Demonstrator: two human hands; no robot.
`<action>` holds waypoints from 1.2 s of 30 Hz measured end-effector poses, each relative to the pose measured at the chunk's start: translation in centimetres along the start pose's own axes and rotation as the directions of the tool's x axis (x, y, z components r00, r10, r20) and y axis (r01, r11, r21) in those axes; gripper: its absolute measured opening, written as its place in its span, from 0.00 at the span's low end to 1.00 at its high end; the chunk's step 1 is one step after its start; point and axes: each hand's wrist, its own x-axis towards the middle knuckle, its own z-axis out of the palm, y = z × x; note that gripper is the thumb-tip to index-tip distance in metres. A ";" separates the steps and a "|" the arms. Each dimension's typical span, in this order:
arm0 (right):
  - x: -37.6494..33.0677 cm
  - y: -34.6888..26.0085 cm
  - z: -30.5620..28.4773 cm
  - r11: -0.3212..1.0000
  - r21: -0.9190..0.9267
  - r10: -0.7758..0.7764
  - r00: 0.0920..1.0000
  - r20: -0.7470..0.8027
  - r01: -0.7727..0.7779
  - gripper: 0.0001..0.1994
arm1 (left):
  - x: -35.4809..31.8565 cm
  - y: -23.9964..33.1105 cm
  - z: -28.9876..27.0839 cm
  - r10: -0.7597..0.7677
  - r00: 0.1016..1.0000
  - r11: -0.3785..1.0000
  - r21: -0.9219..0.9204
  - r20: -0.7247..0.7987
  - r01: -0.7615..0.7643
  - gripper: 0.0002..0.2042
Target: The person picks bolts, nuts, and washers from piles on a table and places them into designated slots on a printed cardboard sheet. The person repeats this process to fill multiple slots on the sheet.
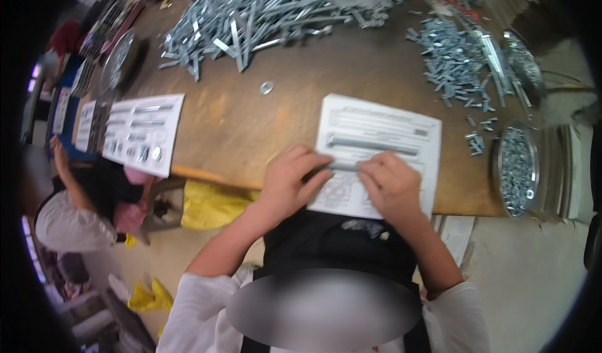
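Note:
A white printed sheet lies on the table's front edge before me. Across it rests a long silvery metal rod, wider at its left end. Just nearer to me, my left hand and my right hand pinch the two ends of a second grey metal rod, lying level over the sheet. The fingertips hide both its ends, so its full shape cannot be made out. Line drawings on the sheet show below it.
A large heap of metal strips covers the back of the table. Small metal pieces are piled at the right, near a bowl of small metal parts. A lone washer lies mid-table. Another sheet with parts is left, beside a seated person.

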 end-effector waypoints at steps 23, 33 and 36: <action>10.7 26.0 -14.9 0.115 0.520 0.889 0.322 0.326 -0.846 0.13 | -1.3 -2.4 -0.1 -0.441 0.897 0.759 -0.529 0.011 0.380 0.13; 8.2 4.4 -6.0 0.359 0.737 0.406 0.807 0.428 -0.572 0.05 | 8.1 0.1 -1.3 -0.292 0.949 0.832 -0.457 0.117 0.313 0.12; 9.3 2.5 -3.3 0.454 0.671 0.420 0.805 0.419 -0.586 0.05 | 9.0 -1.8 -1.5 -0.392 0.902 0.796 -0.426 0.179 0.430 0.13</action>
